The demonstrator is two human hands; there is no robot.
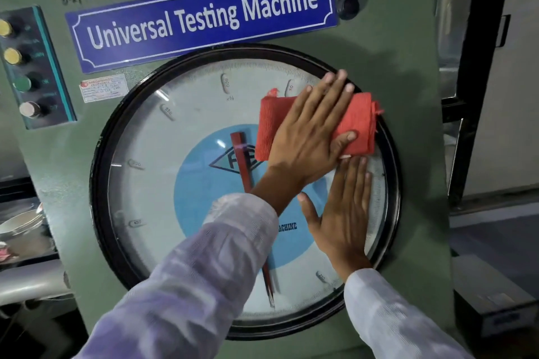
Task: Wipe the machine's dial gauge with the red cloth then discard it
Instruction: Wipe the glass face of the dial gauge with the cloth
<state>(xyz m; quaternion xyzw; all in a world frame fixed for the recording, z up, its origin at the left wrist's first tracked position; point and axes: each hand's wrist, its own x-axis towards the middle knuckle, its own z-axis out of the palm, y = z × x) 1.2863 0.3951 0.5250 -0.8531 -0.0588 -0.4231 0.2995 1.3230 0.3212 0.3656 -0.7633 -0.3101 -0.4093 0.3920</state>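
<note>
The large round dial gauge [175, 172] has a black rim, a white face, a blue centre disc and a red pointer. It fills the green machine's front panel. A folded red cloth [360, 122] lies against the glass at the gauge's upper right, near the rim. My left hand [309, 137] is spread over the cloth and presses it to the glass, with the thumb hooked over its lower edge. My right hand [344, 213] lies flat on the glass just below, fingers apart, holding nothing.
A blue "Universal Testing Machine" sign [204, 17] sits above the gauge. A panel of push buttons [26, 67] is at the left edge. A metal vessel [20, 227] stands lower left. A black door frame [478, 67] and a box [495, 300] are to the right.
</note>
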